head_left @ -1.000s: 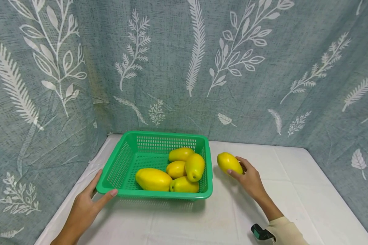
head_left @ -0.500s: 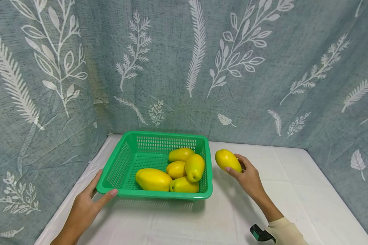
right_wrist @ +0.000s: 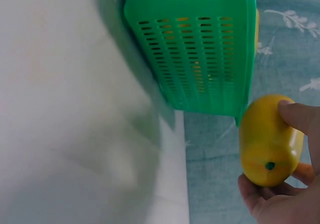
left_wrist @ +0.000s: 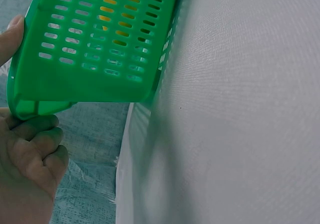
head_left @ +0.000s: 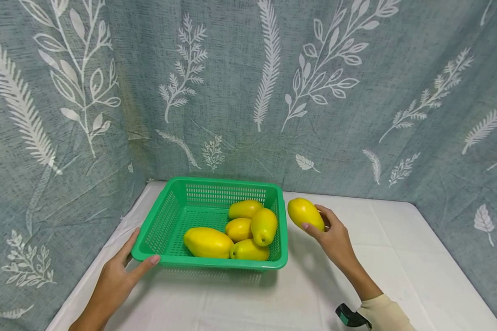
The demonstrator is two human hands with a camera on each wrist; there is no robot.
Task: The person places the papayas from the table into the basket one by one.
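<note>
A smooth yellow oval fruit, like a mango, is held up off the table just right of the basket, gripped between the thumb and fingers of my right hand. The right wrist view shows the fruit's green stem spot and its body close to the basket's rim. My left hand holds the near left corner of the green plastic basket, thumb on the front rim and fingers at the left side. Inside the basket, several similar yellow fruits lie mostly toward the right, one resting on others.
The basket stands on a table with a white cloth. Grey-green curtains with white leaf prints hang behind and at both sides. A small black device is by the right sleeve.
My right hand has raised the fruit and brought it slightly left, nearer the basket's right rim. My left hand and the basket have stayed in place.
</note>
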